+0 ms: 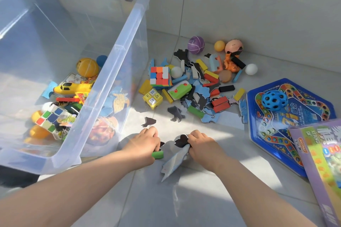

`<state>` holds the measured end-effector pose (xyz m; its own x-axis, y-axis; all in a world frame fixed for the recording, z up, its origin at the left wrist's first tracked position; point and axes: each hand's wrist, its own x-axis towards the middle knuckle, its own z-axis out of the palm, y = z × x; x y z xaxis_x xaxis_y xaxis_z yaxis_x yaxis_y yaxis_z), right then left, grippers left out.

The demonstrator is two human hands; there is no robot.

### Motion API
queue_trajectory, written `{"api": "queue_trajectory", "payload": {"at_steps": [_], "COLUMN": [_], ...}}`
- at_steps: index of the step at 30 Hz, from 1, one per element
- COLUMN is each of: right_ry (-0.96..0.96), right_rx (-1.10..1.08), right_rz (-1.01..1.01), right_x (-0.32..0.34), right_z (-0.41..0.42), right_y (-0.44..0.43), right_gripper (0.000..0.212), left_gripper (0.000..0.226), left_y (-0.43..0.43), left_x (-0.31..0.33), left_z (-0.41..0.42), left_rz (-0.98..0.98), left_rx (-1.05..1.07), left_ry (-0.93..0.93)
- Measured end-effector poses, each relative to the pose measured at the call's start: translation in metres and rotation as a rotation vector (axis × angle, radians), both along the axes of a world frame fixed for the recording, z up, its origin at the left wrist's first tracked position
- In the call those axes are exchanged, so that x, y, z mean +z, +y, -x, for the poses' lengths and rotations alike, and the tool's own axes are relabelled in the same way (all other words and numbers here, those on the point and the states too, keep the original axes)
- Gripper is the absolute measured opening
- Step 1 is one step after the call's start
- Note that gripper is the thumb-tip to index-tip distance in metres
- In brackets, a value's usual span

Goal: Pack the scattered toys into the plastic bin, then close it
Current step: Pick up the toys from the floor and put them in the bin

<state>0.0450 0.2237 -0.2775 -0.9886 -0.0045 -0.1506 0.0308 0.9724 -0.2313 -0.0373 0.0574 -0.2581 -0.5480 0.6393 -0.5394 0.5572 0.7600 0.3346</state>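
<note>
Head view: the bin sits at left, open, with no lid in view. It's partly loaded: a yellow plane, an orange ball, a cube and assorted bits lie on its bottom. My read is less than half done. The main pile is still on the floor just right of the bin: another cube, a purple ball, blocks and puzzle pieces. At far right a blue game board with a holed ball on it and a box are also unpacked. Closing is not started. Near centre, the left hand has its fingers curled round a green block, and the right hand clutches flat puzzle pieces, both low at the floor beside the bin's near corner. For writing, the box reads "XIANG", upside down. The board carries Chinese characters and a big numeral, and I can't make out the rest. A small yellow cube shows QR-like squares.
</note>
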Motion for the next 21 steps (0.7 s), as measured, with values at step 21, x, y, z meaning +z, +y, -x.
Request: {"api": "queue_trajectory", "payload": {"at_steps": [21], "right_ry": [-0.316], "right_rx": [-0.393], "right_rz": [0.210], "right_x": [0.021], "right_z": [-0.013], "right_y": [0.014], "right_gripper": [0.016], "left_gripper": [0.036], "left_y": [-0.004], "left_x": [0.063], "left_z": [-0.023], "left_rz": [-0.373], "left_rx": [0.218], "left_ry": [-0.078]}}
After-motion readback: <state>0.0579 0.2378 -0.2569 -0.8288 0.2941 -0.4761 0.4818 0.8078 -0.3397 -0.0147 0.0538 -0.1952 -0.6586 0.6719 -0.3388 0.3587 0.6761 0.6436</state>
